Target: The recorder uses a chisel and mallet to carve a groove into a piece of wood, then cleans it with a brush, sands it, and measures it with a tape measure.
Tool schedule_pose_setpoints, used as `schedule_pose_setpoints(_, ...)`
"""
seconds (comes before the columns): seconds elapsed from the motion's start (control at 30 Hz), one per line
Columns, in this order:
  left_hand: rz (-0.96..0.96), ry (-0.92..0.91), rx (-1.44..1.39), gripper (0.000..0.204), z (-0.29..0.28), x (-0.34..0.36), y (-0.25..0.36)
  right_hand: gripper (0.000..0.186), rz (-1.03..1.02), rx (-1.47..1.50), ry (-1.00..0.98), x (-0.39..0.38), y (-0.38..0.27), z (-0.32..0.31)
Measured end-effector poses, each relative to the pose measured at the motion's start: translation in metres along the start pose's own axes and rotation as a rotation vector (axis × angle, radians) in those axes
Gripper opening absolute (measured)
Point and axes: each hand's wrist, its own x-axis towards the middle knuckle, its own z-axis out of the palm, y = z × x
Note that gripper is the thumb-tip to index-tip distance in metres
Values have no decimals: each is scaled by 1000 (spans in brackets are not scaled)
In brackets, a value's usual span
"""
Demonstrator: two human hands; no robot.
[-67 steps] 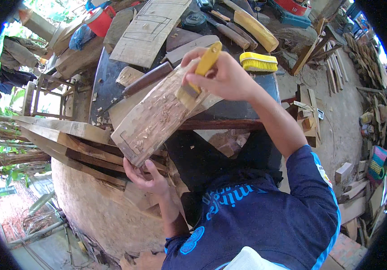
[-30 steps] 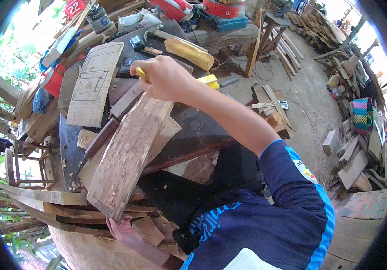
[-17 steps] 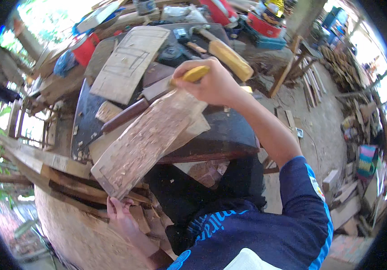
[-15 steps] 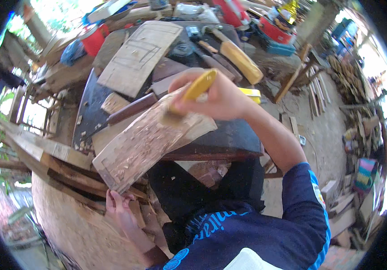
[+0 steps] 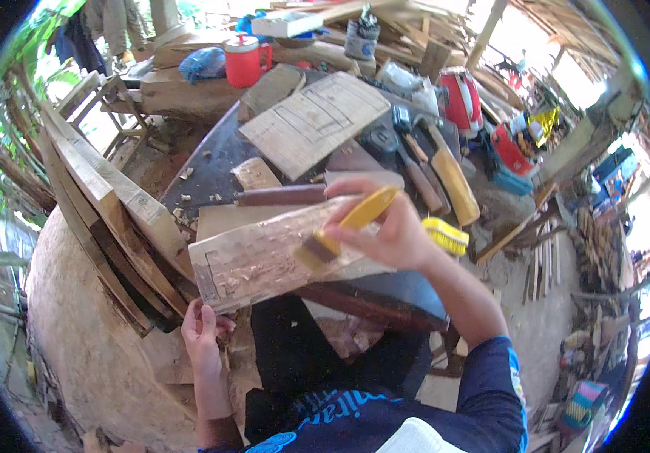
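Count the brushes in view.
2. A yellow-handled paintbrush is in the right hand, over the wooden board; a yellow scrub brush lies just right of that hand. More may be hidden.

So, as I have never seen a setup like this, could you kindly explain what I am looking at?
Of course. There is no machine arm here: a person works with two bare hands. Every picture comes from one fisheye camera worn on the head, the left of a pair, looking down, so straight edges bend near the rim.

The left hand holds the near left corner of a carved board, which has loose chips on it. The right hand holds a yellow-handled paintbrush, bristles down over the carving; whether they touch it is hard to tell.

On the dark table beyond lie a board with drawn lines, a yellow scrubbing brush and a yellowish wooden block.
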Motion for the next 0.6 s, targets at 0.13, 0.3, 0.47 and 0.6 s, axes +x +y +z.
schedule_pose_setpoints(0.13,7,-20,10,31,5,-2,-1,29,-147,-185,81,6,16,1)
schedule_pose_setpoints(0.3,-20,-42,84,29,-3,-8,3,27,-330,-394,272,12,26,-2)
schedule_pose_setpoints(0.47,-54,-69,24,28,0,-6,8,39,-186,-40,211,-9,4,7)
schedule_pose_setpoints(0.6,-45,-122,176,29,-5,0,27,13,-290,-322,348,3,22,0)
